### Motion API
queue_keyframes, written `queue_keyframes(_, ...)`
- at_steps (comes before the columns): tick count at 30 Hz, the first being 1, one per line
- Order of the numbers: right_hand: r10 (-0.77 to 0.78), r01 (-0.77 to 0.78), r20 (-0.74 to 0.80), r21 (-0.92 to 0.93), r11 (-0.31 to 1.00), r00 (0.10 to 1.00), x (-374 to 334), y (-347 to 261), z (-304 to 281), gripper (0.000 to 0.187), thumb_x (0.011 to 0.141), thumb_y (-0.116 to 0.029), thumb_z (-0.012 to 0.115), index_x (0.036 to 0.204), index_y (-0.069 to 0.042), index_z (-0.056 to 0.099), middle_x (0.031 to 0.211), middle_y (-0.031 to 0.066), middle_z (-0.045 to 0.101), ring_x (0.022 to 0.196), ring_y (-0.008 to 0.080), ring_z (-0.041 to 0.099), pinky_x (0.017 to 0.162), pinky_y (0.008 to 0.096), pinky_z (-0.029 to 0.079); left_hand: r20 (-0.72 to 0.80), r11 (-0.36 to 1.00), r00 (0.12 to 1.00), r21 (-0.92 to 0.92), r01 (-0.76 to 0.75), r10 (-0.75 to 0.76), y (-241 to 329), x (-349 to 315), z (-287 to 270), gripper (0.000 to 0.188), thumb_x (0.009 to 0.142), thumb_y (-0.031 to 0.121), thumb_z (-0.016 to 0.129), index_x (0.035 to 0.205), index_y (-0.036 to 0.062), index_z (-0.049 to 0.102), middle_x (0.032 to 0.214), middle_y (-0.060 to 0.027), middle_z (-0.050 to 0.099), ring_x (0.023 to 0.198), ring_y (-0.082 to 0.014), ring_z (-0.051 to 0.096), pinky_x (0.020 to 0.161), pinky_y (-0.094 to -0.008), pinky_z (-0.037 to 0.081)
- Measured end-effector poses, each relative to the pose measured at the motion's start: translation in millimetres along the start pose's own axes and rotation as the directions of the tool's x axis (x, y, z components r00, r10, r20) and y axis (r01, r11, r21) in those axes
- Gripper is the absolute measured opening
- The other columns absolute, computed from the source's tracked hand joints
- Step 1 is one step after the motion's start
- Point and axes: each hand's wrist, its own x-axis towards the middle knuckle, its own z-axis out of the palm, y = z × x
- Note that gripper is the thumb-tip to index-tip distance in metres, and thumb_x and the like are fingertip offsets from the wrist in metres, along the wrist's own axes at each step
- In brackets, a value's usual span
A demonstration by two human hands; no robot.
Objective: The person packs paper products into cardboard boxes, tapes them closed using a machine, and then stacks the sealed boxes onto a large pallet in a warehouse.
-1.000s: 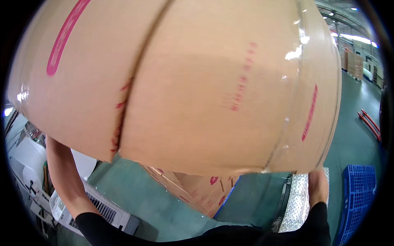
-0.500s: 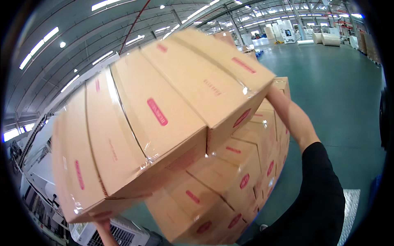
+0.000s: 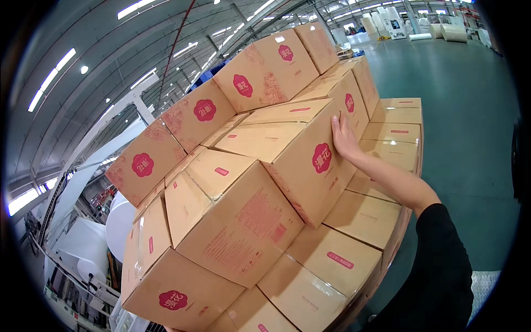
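Note:
My right hand lies flat against the side of a brown cardboard carton with a red emblem, its fingers stretched out. Next to this carton is a slightly turned carton with red print on its front. Another emblem-marked carton is at the lower left. These cartons form a crooked row on top of a lower layer of cartons. Only a sliver of skin, seemingly my left hand, shows at the bottom edge by the lower-left carton; its fingers are hidden.
Behind the row stands a higher row of cartons. White machinery with a pale roll is on the left. Green floor runs along the right, with large rolls far off. A metal plate lies lower right.
The row of cartons that was raised between my hands has come down onto the stack, uncovering the rear row. My right hand now lies on a carton's side; my left has almost left view.

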Motion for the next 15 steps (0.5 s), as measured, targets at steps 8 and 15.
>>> queue_keyframes(8,-0.098,-0.001,-0.32,-0.297,0.955,0.942,25,16,86,0.069,0.102,-0.04,0.032,0.145,0.011,0.02,0.15,0.0347,0.019,0.14,0.0479,0.02,0.116,0.0497,0.017,0.149,0.989,0.979,0.031,-0.143,0.137,-26,42,-24,0.068,0.095,0.059,0.039,0.144,0.012,0.037,0.144,-0.0078,0.045,0.131,-0.0296,0.043,0.107,-0.0495,0.038)
queue_keyframes(15,-0.19,0.134,-0.196,-0.271,0.953,0.962,4,-12,51,0.068,0.102,-0.039,0.036,0.145,0.011,0.021,0.152,0.031,0.021,0.142,0.0434,0.02,0.117,0.0487,0.016,0.136,0.997,0.987,0.013,0.082,-0.083,-30,59,-87,0.087,0.086,0.078,0.036,0.148,0.0163,0.034,0.15,0.0003,0.039,0.135,-0.0238,0.037,0.11,-0.0447,0.031)
